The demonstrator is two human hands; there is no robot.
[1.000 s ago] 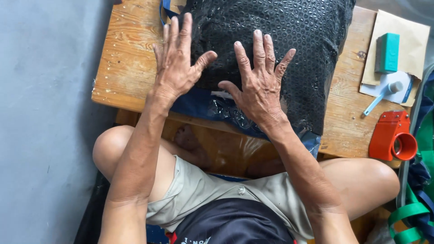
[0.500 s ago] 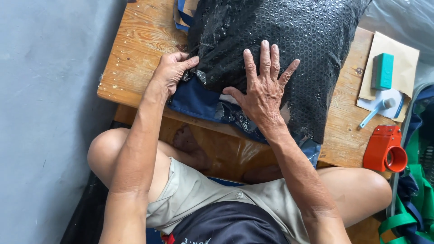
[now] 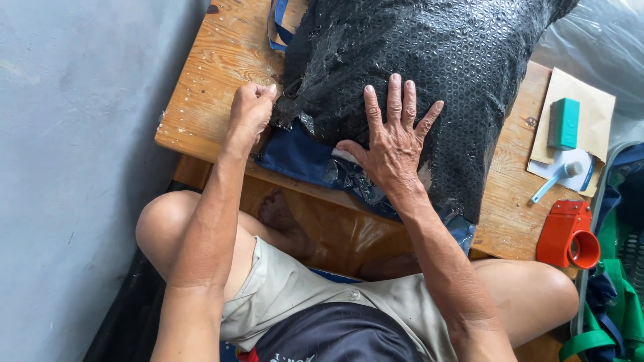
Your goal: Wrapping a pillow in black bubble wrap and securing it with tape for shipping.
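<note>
2 hands on blk bubble-wrap pkg

Bare wooden table lay open left of black bubble-wrapped bundle; right strip crowded: orange tape dispenser, teal block.

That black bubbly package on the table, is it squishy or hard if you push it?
Probably squishy on the outside: the black bubble wrap package is covered in air pockets. It looks floppy at the edge, where the left hand bunches it. The shiny wrap may be a bit slippery under the flat right hand.
</note>
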